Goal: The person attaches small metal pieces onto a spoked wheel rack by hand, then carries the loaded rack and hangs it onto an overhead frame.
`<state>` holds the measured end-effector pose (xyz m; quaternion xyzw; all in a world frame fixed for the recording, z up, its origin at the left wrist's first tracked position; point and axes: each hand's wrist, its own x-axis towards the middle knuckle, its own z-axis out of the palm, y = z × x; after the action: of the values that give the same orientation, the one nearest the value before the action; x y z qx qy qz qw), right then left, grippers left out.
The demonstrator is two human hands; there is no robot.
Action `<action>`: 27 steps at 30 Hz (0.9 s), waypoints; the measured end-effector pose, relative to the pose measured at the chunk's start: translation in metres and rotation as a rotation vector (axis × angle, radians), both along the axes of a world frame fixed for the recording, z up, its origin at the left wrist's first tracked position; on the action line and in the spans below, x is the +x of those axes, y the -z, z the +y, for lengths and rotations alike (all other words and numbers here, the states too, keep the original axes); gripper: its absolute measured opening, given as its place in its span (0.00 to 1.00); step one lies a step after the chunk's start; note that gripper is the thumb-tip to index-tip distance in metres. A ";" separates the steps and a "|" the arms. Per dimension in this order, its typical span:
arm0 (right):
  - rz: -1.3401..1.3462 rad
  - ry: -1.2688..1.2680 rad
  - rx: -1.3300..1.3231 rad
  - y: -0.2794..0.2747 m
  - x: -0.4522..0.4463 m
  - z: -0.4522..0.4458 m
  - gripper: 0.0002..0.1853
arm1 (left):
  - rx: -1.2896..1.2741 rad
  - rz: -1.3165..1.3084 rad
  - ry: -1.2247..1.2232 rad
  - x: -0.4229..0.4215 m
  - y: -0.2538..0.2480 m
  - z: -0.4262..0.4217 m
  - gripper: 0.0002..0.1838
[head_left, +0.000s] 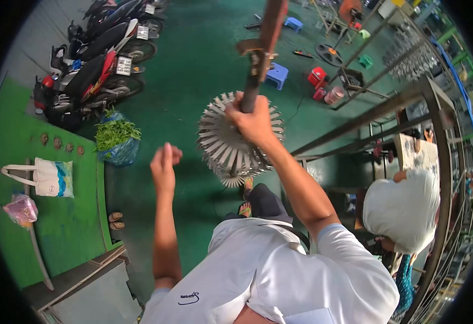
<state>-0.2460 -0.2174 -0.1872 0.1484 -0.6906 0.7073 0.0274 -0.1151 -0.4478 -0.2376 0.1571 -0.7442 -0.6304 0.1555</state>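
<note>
My right hand (254,121) is wrapped round a dark metal bar (251,89) that runs up to a rusty brown beam (273,24). Below that hand hangs a round stack of toothed metal pieces (220,140), fanned out like a wheel, with a smaller fan of pieces (232,180) under it near my feet. Left of the stack, my left hand (163,166) is raised and touches nothing; its fingers are partly bent, and whether it is open or closed is unclear.
Motorbikes (93,75) stand at upper left, above leafy greens (116,135) in a blue bag. A blue stool (276,75) and red containers (317,77) are beyond the stack. A metal frame (366,119) rises at right, beside a seated co-worker (401,208).
</note>
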 end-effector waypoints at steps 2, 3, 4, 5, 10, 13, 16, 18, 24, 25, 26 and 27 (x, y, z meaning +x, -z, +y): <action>-0.033 0.026 0.014 -0.011 -0.020 -0.004 0.18 | -0.064 -0.312 -0.031 0.030 0.071 -0.035 0.29; -0.063 0.031 0.023 -0.015 -0.031 -0.006 0.19 | -0.117 -0.448 0.008 0.048 0.109 -0.052 0.31; -0.051 0.038 0.030 -0.013 -0.044 -0.007 0.19 | -0.146 -0.585 0.059 0.069 0.139 -0.064 0.32; -0.031 0.053 0.033 -0.009 -0.060 -0.009 0.19 | -0.180 -0.714 0.117 0.088 0.171 -0.074 0.34; -0.039 0.143 0.059 -0.003 -0.127 -0.005 0.21 | 0.235 -1.008 -0.063 0.222 0.322 -0.105 0.24; 0.005 0.199 0.032 0.004 -0.168 0.001 0.21 | 0.550 -1.131 -0.356 0.249 0.318 -0.096 0.20; 0.006 0.273 0.020 -0.003 -0.204 0.009 0.21 | 0.576 -1.197 -0.397 0.207 0.310 -0.111 0.19; 0.019 0.314 -0.003 -0.005 -0.230 0.017 0.21 | 0.534 -1.182 -0.351 0.153 0.307 -0.133 0.19; 0.015 0.522 -0.008 0.008 -0.319 0.026 0.24 | 0.384 -1.101 -0.224 -0.019 0.301 -0.211 0.18; 0.058 0.560 0.041 0.014 -0.336 0.030 0.25 | 0.361 -1.094 -0.200 -0.050 0.298 -0.227 0.18; 0.025 0.593 -0.015 0.004 -0.348 0.026 0.26 | 0.341 -1.091 -0.179 -0.077 0.301 -0.246 0.17; -0.014 0.632 -0.073 -0.005 -0.358 0.023 0.26 | 0.313 -1.089 -0.147 -0.102 0.303 -0.265 0.17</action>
<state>-0.6045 -0.1948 -0.1826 -0.0794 -0.6769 0.6890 0.2465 -0.2175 -0.7131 -0.5401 0.5317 -0.6019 -0.5487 -0.2321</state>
